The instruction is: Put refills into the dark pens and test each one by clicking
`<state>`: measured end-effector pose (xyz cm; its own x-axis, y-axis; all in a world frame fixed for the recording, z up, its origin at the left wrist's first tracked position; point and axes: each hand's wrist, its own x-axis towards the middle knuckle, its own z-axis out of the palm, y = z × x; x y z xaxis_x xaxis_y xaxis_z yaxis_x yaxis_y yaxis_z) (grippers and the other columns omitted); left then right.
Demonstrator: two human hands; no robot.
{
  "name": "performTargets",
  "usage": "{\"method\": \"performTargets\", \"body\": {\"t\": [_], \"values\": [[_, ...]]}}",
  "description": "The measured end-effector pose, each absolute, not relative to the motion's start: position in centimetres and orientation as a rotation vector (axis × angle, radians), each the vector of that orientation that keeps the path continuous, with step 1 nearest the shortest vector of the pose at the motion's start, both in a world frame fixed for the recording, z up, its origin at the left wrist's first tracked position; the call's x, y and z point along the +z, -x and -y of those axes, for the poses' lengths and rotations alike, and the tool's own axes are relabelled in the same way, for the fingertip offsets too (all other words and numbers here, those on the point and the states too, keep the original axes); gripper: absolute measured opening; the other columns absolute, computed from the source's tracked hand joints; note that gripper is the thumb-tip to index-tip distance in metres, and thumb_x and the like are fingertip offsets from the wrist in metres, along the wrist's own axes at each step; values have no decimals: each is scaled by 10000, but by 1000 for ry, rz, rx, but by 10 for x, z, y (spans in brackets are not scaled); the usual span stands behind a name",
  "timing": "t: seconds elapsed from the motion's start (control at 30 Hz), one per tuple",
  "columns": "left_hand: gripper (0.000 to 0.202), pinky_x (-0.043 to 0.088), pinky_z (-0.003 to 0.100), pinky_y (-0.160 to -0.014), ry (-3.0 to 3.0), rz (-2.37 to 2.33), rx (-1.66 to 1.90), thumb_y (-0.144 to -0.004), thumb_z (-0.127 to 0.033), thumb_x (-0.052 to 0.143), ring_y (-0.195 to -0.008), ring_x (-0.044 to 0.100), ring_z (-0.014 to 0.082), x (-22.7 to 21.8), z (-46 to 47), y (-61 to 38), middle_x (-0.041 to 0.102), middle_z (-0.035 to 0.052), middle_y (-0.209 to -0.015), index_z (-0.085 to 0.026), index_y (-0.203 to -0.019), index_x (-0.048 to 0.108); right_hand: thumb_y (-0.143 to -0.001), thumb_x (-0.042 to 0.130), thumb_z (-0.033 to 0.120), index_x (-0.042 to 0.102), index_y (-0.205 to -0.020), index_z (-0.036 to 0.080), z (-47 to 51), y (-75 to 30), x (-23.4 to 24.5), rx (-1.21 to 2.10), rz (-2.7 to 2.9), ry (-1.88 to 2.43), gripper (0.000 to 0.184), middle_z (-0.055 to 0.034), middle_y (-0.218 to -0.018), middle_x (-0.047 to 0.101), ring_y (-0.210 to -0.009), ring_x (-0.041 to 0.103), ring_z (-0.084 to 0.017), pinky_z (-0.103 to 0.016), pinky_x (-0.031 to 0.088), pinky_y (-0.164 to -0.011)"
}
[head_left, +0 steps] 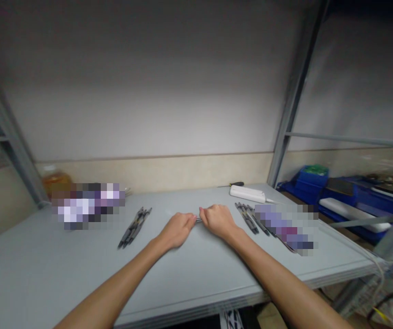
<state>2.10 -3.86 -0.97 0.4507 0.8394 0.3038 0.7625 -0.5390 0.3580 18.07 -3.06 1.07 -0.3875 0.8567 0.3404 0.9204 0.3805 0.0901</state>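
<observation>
Over the middle of the grey table (189,274), my left hand (179,228) and my right hand (218,220) are closed around opposite ends of one slim pen (198,220). Only a short dark and silvery stretch of it shows between them; the fingers cover the rest. To the left of my left hand lies a small bundle of dark grey pens (135,227). Another group of similar pens (247,218) lies to the right of my right hand, beside a blurred-out purple item (281,228).
A white power strip (247,193) with a cable and a screwdriver (236,184) lie at the back right. Another blurred-out item (86,205) and a bottle of amber liquid (55,180) are back left. Blue bins (311,183) stand beyond the right metal post (294,100).
</observation>
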Motion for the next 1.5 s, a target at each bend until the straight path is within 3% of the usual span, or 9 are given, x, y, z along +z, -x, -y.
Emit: {"method": "performTargets", "body": {"t": [0.2, 0.4, 0.6, 0.8, 1.03, 1.17, 1.23, 1.37, 1.5], "values": [[239, 380, 256, -685, -2524, -1226, 950, -873, -343, 395, -749, 522, 157, -4, 38, -8, 583, 39, -796, -168, -922, 551, -923, 244, 346, 715, -830, 132, 23, -188, 7, -344, 2309, 1699, 526, -160, -779, 692, -751, 657, -223, -274, 417, -645], [318, 370, 276, -690, -2558, -1282, 974, -887, -269, 323, -709, 518, 169, -6, 34, -11, 584, 54, -704, -162, -723, 574, -923, 232, 329, 720, -783, 121, 22, -192, 7, -366, 2310, 1644, 549, -164, -745, 692, -717, 653, -219, -267, 401, -622], [467, 308, 238, -506, -2120, -1317, 967, -878, -415, 287, -461, 418, 117, -11, 32, -13, 472, -21, -472, -157, -609, 570, -921, 260, 350, 705, -779, 153, 24, -190, 9, -299, 2297, 1584, 507, -139, -755, 694, -710, 637, -191, -251, 367, -608], [231, 394, 227, -612, -2025, -1144, 1207, -764, -341, 529, -653, 533, 132, -6, 35, -11, 615, 8, -729, -162, -899, 586, -921, 245, 424, 675, -766, 174, 19, -197, 6, -125, 2220, 1562, 521, -109, -765, 681, -690, 600, -172, -253, 318, -583], [276, 402, 239, -588, -1855, -1252, 1302, -773, -396, 497, -574, 531, 134, -7, 23, -3, 586, 3, -589, -153, -668, 574, -825, 505, 416, 633, -713, 151, 10, -204, 4, 127, 2119, 1104, 315, -43, -694, 622, -649, 526, -126, -219, 327, -601], [346, 398, 236, -574, -1754, -1177, 1329, -766, -459, 493, -536, 505, 123, -12, 17, 1, 564, 2, -554, -155, -612, 547, -729, 628, 391, 633, -836, 154, 10, -203, 6, 216, 2038, 940, 260, -51, -808, 602, -732, 520, -137, -227, 368, -652], [341, 397, 234, -576, -1722, -1164, 1354, -759, -464, 505, -540, 505, 123, -12, 16, 2, 563, 1, -556, -155, -624, 552, -751, 593, 407, 635, -892, 152, 9, -203, 6, 322, 1984, 988, 295, -54, -819, 609, -714, 522, -136, -234, 379, -641], [332, 389, 229, -582, -1694, -1200, 1395, -750, -468, 517, -559, 507, 125, -8, 18, 5, 566, 0, -570, -159, -638, 563, -837, 434, 415, 655, -744, 119, 5, -203, 5, 607, 1962, 1126, 381, -24, -585, 576, -543, 483, -115, -229, 362, -547], [424, 333, 222, -511, -1704, -1297, 1387, -766, -526, 459, -487, 447, 113, -6, 18, 5, 505, -17, -494, -170, -543, 522, -741, 571, 328, 653, -854, 131, 2, -205, 4, 652, 1917, 1006, 242, -42, -760, 641, -666, 538, -131, -225, 397, -596]]}}
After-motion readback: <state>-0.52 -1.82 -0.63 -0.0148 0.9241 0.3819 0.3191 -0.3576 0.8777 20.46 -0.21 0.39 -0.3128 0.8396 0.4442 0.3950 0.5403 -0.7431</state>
